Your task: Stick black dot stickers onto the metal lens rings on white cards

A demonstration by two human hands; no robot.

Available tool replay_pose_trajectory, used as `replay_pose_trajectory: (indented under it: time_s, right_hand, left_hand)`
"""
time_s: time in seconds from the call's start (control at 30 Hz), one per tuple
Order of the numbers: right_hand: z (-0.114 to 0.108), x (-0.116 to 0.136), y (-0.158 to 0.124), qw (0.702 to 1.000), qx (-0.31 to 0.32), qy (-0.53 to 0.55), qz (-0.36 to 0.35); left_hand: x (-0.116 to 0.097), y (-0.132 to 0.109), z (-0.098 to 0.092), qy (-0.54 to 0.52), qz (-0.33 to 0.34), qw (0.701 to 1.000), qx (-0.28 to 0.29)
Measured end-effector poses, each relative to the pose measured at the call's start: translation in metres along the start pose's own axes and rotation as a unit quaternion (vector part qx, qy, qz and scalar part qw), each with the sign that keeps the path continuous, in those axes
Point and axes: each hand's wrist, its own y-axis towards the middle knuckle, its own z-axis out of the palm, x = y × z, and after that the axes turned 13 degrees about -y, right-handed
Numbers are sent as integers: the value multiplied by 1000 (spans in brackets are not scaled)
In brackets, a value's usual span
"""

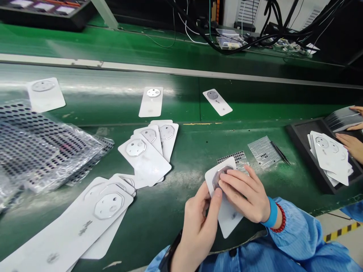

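My left hand (198,223) holds a white card (227,215) from below, its thumb resting on the edge of the card's octagonal silver piece (219,176). My right hand (246,194) lies over the card from the right, its fingers pressed on that silver piece. The card is tilted above the green bench (176,211), close to my body. Part of the card is hidden under my fingers.
Fanned white cards (147,155) lie left of centre, larger ones (93,219) at lower left. Perforated plastic bags (42,147) sit far left. Single cards (151,101) ride the belt. Tweezers (280,153) and a small perforated sheet (262,151) lie to the right. Another person's hands (353,145) work at a black tray (306,151).
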Motion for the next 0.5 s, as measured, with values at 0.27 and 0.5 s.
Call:
replay_pose_trajectory:
  time_s: [0.27, 0.5]
  right_hand:
    - [-7, 7, -4, 938, -15, 263, 227]
    - [-1, 12, 3, 682, 142, 573, 432]
  left_hand:
    - [-1, 3, -1, 24, 73, 996, -49]
    - [-4, 4, 4, 102, 112, 986, -76]
